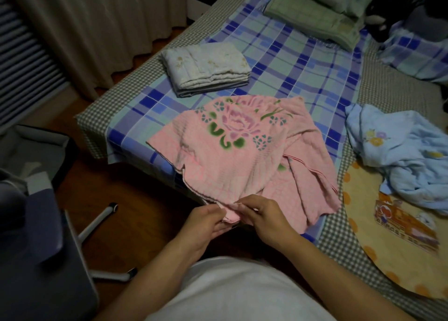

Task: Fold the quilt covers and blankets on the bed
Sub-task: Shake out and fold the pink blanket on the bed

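Note:
A pink blanket with a purple and green flower print lies rumpled at the near corner of the bed, over the blue plaid sheet. My left hand and my right hand sit close together at its near edge, each pinching the bunched pink hem between thumb and fingers. A white quilted blanket lies folded in a neat stack at the bed's left side. A green blanket lies folded at the far end. A light blue blanket sits crumpled at the right.
A yellow cloth with a cartoon train print covers the bed's near right. Dark items and another plaid cover sit at the far right. A chair with a metal leg stands on the wooden floor at the left, below curtains.

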Tool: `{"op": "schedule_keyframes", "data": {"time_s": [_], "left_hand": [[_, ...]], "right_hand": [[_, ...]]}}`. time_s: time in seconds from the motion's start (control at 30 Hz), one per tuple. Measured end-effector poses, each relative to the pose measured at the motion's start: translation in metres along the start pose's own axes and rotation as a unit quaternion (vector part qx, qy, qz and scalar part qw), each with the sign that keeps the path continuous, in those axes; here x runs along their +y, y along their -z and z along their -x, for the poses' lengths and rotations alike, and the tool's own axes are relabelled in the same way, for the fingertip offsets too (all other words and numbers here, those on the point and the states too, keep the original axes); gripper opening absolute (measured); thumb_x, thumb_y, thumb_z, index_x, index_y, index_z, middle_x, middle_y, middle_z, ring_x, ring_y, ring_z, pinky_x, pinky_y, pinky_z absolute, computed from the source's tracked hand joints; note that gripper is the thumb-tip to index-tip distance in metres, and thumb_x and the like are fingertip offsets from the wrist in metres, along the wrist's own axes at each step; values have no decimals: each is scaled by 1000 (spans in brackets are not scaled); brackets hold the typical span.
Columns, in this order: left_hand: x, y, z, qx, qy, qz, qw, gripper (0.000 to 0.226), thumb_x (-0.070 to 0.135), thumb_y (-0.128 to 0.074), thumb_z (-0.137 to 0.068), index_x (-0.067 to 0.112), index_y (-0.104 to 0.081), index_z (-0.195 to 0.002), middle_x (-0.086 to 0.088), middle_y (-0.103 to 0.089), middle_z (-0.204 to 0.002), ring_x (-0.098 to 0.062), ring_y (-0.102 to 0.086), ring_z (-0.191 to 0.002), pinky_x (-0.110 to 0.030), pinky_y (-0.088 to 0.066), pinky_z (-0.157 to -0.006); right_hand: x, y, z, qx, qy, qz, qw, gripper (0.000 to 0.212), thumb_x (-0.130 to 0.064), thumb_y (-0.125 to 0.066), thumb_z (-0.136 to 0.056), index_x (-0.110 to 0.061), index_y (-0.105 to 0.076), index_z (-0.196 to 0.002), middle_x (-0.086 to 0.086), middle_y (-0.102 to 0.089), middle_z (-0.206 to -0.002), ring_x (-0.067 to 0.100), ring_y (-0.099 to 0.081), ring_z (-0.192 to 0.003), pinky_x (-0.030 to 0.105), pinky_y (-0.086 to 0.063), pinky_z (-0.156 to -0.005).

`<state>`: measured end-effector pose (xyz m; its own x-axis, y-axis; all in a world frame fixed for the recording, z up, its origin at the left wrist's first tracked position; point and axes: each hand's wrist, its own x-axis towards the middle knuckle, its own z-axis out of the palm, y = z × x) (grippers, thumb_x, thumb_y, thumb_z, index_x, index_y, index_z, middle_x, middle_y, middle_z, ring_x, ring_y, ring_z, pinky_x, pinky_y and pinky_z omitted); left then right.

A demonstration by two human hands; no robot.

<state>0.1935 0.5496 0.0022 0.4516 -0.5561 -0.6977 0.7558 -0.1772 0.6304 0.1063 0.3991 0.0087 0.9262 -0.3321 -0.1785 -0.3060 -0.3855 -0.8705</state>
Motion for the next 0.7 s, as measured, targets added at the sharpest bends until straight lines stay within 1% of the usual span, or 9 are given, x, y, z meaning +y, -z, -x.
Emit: {"op": "schedule_keyframes", "data": {"time_s": [0.07,0.13,0.2,0.23,0.3,0.37,0.5,0.57,0.7], "left_hand": [[2,-2,-1,5,-8,-26,1000,19,-3,-54,-95,-2,-70,-105,-22,-74,-102,-27,-73,-92,-34,-58,-87],[6,-4,-1,8,-15,-41,999,18,-8,-55,-92,-2,-70,-100,-22,-74,-99,-23,-74,-84,-29,-60,-79],[12,-6,-1,2,-21,-46,999,19,-9,-55,-91,-2,-71,-99,-20,-75,-96,-21,-73,-82,-26,-60,-75],[15,-7,0,1,-24,-47,999,20,-9,-54,-91,-2,-71,-98,-19,-75,-95,-21,-73,-83,-26,-59,-74],[20,-6,-1,-1,-25,-48,999,21,-7,-54,-90,-2,-72,-100,-20,-75,-97,-23,-74,-86,-25,-59,-76],[21,-3,-2,-5,-15,-52,998,21,-4,-55,-91,-3,-71,-104,-21,-75,-99,-26,-74,-90,-29,-59,-81],[18,2,1,-13,3,-47,999,22,0,-56,-92,-1,-71,-108,-22,-74,-101,-31,-73,-97,-39,-56,-95],[19,3,0,-7,9,-23,1000,22,2,-54,-92,0,-71,-106,-21,-75,-98,-30,-74,-91,-42,-55,-96],[22,5,-3,-3,40,31,999,23,24,-57,-99,8,-71,-106,-15,-76,-99,-24,-74,-84,-41,-56,-91]], "right_hand": [[0,0,-5,25,-9,19,999,14,-22,-66,-94,-15,-78,-95,-5,-73,-87,5,-65,-82,18,-48,-74],[1,-3,-7,107,17,78,991,15,-20,-63,-94,-16,-77,-94,-7,-72,-88,2,-63,-81,21,-48,-76],[-1,-8,-5,182,71,104,975,16,-19,-60,-91,-17,-75,-95,-7,-68,-89,2,-60,-83,19,-48,-77],[0,-9,-3,181,104,121,970,16,-15,-61,-89,-16,-74,-99,-6,-67,-94,3,-60,-87,16,-47,-79],[4,-12,5,132,164,182,961,26,-6,-64,-87,-14,-73,-110,-2,-67,-106,8,-61,-97,15,-47,-86],[8,-13,9,95,199,233,947,32,-9,-64,-89,-13,-71,-119,3,-67,-115,13,-61,-104,16,-47,-90],[8,-11,9,73,219,256,939,32,-20,-57,-95,-14,-69,-124,5,-65,-121,18,-62,-107,22,-50,-90],[8,-11,10,65,225,260,937,31,-22,-58,-98,-13,-67,-127,6,-63,-124,18,-61,-109,26,-52,-90],[5,-11,14,38,226,267,936,38,-25,-58,-99,-11,-60,-134,8,-57,-132,21,-58,-117,32,-53,-91]]}}
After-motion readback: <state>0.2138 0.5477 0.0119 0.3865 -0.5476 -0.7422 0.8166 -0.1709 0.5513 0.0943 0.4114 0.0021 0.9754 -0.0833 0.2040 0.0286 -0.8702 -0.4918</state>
